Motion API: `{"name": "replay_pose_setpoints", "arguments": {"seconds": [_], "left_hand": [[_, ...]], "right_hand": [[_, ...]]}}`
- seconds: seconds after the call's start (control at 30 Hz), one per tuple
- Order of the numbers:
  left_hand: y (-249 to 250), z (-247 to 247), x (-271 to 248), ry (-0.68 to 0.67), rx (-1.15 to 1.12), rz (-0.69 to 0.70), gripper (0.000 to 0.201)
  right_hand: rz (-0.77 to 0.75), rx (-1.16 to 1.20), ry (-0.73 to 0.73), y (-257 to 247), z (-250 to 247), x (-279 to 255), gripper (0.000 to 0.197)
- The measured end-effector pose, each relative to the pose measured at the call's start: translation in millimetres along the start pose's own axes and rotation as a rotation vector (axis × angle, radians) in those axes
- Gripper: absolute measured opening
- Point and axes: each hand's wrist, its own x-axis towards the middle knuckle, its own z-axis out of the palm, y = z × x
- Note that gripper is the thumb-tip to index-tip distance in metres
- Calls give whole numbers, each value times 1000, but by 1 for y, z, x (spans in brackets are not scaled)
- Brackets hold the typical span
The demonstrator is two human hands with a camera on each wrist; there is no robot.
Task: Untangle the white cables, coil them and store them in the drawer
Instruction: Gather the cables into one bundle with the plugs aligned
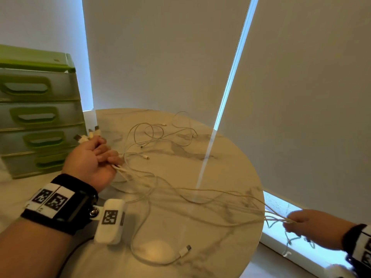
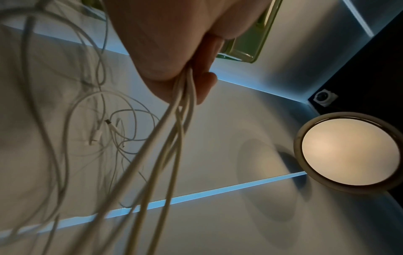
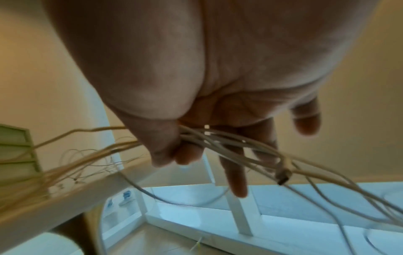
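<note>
Several white cables (image 1: 180,194) stretch across the round marble table (image 1: 230,169) between my two hands. My left hand (image 1: 94,157) grips one end of the bundle near the drawers, with USB plugs (image 1: 88,136) sticking out above the fist. In the left wrist view the cables (image 2: 172,131) run out from under the curled fingers. My right hand (image 1: 301,221) is beyond the table's right edge, thumb and forefinger pinching the strands (image 3: 218,139); its other fingers hang straight. Loose loops (image 1: 158,135) lie at the table's far side. Another cable end with a plug (image 1: 185,250) lies at the front.
A green and grey drawer unit (image 1: 38,111), all drawers closed, stands at the left behind my left hand. Roller blinds (image 1: 160,57) hang close behind the table. A window sill (image 1: 297,249) lies low on the right. A round ceiling lamp (image 2: 348,151) shows in the left wrist view.
</note>
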Motion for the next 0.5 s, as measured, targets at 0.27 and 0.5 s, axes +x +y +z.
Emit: {"name": "replay_pose_setpoints", "arguments": {"seconds": [0.27,0.5], "left_hand": [[-44,30,-33,-146,767,-206,14],[-102,99,-44,-555,1874,74,12]], "right_hand": [[-240,360,72,-39,-2,-28,62],[-446,700,-74,-98,3,-51,35]]}}
